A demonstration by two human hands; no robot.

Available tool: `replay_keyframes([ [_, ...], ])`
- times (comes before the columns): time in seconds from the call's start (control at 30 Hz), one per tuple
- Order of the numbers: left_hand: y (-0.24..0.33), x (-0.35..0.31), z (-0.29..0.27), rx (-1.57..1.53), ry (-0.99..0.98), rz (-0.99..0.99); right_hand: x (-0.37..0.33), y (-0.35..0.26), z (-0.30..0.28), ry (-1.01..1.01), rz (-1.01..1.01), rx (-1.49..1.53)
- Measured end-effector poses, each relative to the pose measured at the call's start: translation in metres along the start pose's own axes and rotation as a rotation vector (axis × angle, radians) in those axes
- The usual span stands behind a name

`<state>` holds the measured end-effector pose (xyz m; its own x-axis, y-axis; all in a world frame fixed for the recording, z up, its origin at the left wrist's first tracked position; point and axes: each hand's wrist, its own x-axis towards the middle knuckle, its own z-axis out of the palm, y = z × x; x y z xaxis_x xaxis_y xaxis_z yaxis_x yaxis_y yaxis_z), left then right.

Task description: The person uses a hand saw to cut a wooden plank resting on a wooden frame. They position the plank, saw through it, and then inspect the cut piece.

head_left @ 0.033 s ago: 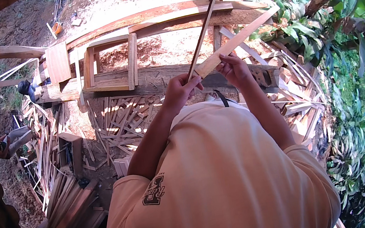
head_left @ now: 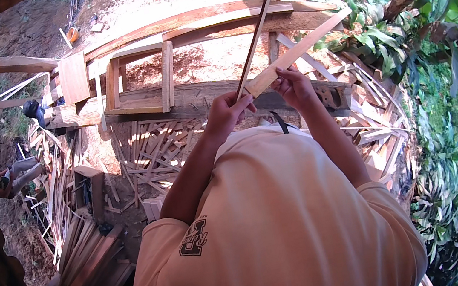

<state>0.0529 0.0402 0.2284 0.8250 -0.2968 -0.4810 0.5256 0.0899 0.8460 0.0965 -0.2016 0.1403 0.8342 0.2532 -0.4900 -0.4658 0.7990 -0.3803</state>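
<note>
My left hand [head_left: 227,113] is closed around the lower end of a long, narrow wooden strip [head_left: 257,24], which rises away to the top of the view with its dark edge showing. The light wooden board [head_left: 301,49] slants up to the right, its near end beside the left thumb and the strip. Thumb and fingers of my right hand [head_left: 294,88] pinch that board along its lower edge, close to the near end. Both hands are above the near beam of the workbench [head_left: 197,97]. Whether the left fingers also touch the board is hidden.
A rectangular wooden frame [head_left: 141,109] and a flat wooden panel [head_left: 74,78] rest on the bench beams. What looks like a saw handle [head_left: 331,96] lies right of my hand. Offcuts [head_left: 151,150] cover the ground. A person [head_left: 4,177] sits at left; plants [head_left: 381,38] border the right.
</note>
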Motion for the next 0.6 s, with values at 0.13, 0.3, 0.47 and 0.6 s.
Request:
replay_keyframes([
  [0.13, 0.005, -0.007, -0.006, -0.114, -0.024, 0.002, -0.001, 0.006, 0.007, -0.017, -0.017, 0.019],
  [0.3, 0.004, -0.009, -0.012, -0.004, 0.068, 0.037, 0.007, 0.018, 0.006, -0.046, -0.015, -0.025],
  [0.47, 0.011, -0.017, -0.02, 0.326, 0.183, 0.143, 0.025, 0.032, -0.01, -0.061, 0.048, -0.013],
  [0.6, 0.02, -0.031, -0.019, 0.417, 0.207, 0.081, 0.029, 0.038, -0.012, -0.056, 0.069, -0.076],
])
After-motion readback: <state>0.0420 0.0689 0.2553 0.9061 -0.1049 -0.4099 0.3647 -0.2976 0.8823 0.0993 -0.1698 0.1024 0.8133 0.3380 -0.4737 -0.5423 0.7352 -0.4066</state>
